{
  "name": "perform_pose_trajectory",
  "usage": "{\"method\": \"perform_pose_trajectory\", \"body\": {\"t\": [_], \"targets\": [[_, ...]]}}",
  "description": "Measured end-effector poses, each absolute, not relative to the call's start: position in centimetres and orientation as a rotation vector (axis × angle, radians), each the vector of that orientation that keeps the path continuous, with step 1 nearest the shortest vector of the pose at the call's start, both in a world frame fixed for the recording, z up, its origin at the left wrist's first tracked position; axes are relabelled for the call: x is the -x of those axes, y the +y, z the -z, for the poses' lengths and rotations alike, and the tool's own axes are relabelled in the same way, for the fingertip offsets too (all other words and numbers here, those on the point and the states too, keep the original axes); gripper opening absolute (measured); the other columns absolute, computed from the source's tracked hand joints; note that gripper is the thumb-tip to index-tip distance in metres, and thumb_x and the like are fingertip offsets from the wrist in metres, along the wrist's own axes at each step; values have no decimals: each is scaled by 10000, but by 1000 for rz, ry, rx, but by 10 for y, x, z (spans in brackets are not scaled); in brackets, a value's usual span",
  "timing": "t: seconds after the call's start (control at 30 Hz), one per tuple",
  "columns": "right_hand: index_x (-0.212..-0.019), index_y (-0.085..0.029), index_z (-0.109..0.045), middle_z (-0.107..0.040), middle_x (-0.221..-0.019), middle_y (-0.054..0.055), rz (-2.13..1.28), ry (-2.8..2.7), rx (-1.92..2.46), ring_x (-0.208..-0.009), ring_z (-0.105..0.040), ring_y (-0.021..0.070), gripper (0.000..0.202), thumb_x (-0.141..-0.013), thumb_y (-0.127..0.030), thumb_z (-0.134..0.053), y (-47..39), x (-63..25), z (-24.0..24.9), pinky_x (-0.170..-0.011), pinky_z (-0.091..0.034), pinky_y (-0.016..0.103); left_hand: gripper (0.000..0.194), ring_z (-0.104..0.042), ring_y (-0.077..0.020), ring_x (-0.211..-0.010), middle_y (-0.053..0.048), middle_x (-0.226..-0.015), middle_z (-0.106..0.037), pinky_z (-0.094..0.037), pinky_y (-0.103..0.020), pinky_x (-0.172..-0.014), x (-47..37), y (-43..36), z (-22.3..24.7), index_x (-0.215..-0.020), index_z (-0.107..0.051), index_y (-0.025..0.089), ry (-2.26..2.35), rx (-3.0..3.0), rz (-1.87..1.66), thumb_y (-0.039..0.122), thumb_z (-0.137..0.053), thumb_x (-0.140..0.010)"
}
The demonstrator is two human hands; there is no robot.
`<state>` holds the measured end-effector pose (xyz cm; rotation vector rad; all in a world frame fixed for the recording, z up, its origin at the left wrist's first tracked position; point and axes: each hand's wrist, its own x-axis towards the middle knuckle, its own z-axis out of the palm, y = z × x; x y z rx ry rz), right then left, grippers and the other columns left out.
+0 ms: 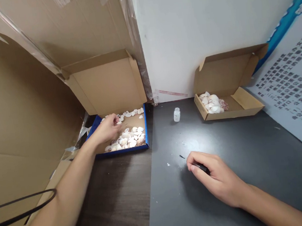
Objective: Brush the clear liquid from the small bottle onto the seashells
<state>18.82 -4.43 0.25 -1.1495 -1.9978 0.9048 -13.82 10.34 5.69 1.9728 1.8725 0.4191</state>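
Seashells point(128, 138) lie in a shallow blue-edged box point(146, 128) at the left, most heaped along its near side and others lined up along its far side, with its brown cardboard lid point(107, 83) raised behind. The left hand point(108, 129) reaches in over the box's left part, its fingers curled beside a pale shell; whether they pinch it cannot be told.

Over the grey tabletop point(171, 204), the right hand point(211, 173) has its fingers closed around a black brush handle point(202, 168). A thin dark brush tip point(182, 156) shows just beyond the fingers, pointing up and to the left. Small white specks point(168, 164) dot the surface near it.

Farther back, a small bottle point(176, 114) with whitish contents stands upright and uncapped between the two boxes. To its right sits an open cardboard box point(232, 114), its left half filled with a pile of larger shells point(211, 103). A sheet with printed characters point(293, 80) slants along the right edge, and a white wall point(196, 11) rises behind.
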Motion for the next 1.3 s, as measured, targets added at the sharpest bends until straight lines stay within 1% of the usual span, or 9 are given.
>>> {"method": "perform_pose_trajectory", "body": {"t": [0.07,0.13,0.33,0.43,0.5,0.63,0.8,1.07,1.3], "targets": [[-740,-204,-456,-507,-666,-16,-906,-1979,1163,-592,-448,133,140,-872,-165,-435,-44,-189,-3,-549,-349,249,156,-376,-124,-605,33,-688,-424,-293,-250,-568,116,80,-67,-811,-407,218,1778,-1959,-527,330,-512,-837],[-758,-208,-446,-493,-679,-17,-909,-1947,1178,-601,-439,134,89,-830,-156,-442,-43,-189,-5,-543,-338,247,183,-386,-116,-609,39,-692,-421,-315,-237,-571,85,52,-70,-817,-429,217,1429,-1791,-669,362,-532,-858],[-840,-217,-433,-422,-672,-42,-957,-1881,1129,-565,-376,123,192,-693,-94,-420,-38,-192,-12,-520,-310,237,228,-322,-83,-582,62,-664,-357,-267,-209,-532,2,5,-39,-783,-484,183,910,-1516,-525,361,-601,-865],[-883,-213,-454,-434,-663,-42,-913,-1859,1119,-559,-390,124,210,-709,-98,-426,-36,-197,-11,-519,-317,237,294,-318,-65,-485,85,-605,-364,-233,-203,-466,-11,8,-15,-818,-483,191,907,-1335,-531,454,-608,-866],[-883,-212,-462,-441,-648,-43,-889,-1853,1097,-547,-399,124,172,-742,-119,-432,-35,-201,-8,-512,-327,237,323,-375,-61,-438,92,-582,-413,-293,-196,-453,-10,11,-5,-841,-467,200,892,-1242,-565,487,-616,-860],[-819,-220,-451,-440,-606,-52,-870,-1928,1011,-506,-394,116,69,-784,-162,-439,-37,-207,-5,-491,-334,232,302,-550,-77,-493,61,-678,-552,-413,-202,-519,-5,12,-2,-879,-462,202,843,-1135,-545,402,-684,-837],[-865,-220,-470,-489,-644,-40,-811,-1999,956,-516,-442,116,58,-827,-188,-440,-38,-208,-4,-526,-375,241,272,-603,-90,-534,20,-776,-623,-457,-220,-549,-2,14,-6,-898,-471,193,844,-1093,-512,373,-670,-853],[-903,-222,-480,-494,-681,-30,-787,-2028,918,-552,-455,129,77,-843,-194,-442,-39,-209,-4,-557,-370,256,235,-502,-58,-499,49,-691,-549,-403,-196,-517,0,14,-3,-909,-532,176,842,-1196,-491,393,-619,-888],[-843,-214,-467,-486,-677,-29,-884,-1987,869,-570,-435,123,37,-848,-186,-443,-44,-203,-4,-566,-353,251,217,-493,-73,-555,70,-646,-483,-407,-199,-556,-1,8,-3,-913,-495,200,845,-1282,-533,385,-607,-905]]}}
